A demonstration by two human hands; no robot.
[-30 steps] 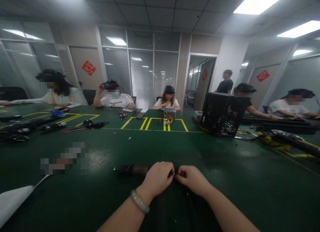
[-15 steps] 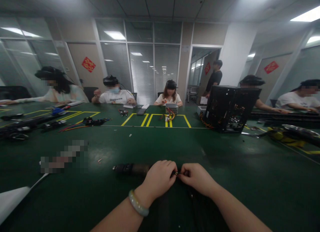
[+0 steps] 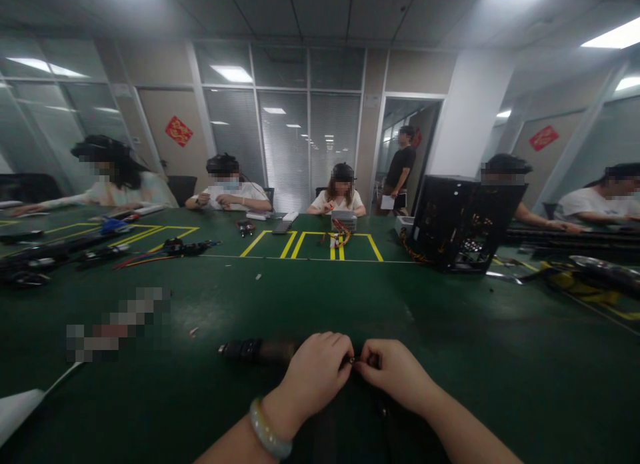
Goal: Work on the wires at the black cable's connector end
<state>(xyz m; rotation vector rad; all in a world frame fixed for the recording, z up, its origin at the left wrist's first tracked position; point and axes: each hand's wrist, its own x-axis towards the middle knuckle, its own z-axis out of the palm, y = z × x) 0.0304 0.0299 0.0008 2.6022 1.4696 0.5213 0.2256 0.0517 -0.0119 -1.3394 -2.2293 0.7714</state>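
Note:
A dark cylindrical tool (image 3: 270, 351) with a short metal tip lies on the green table, its tip pointing left. My left hand (image 3: 320, 364), with a pale bangle at the wrist, is closed over the tool's right end and hides it. My right hand (image 3: 395, 371) pinches close beside it, fingertips almost touching the left ones. A tiny brass-coloured part shows between the two hands. What the right fingers hold is too small and dark to name. Below the hands, a dark shape with a small shiny spot is hard to make out.
A black computer case (image 3: 463, 224) stands at the right back. Cables and dark parts (image 3: 185, 246) lie at the left. A grey box with coloured wires (image 3: 345, 222) sits across the table (image 3: 300, 297). Several people sit around it; one person (image 3: 400, 167) stands by the doorway.
My hands keep the same closed pose, appearing slightly lower as the view shifts. The standing person has moved left in the doorway. A seated person across the table has brought both hands together.

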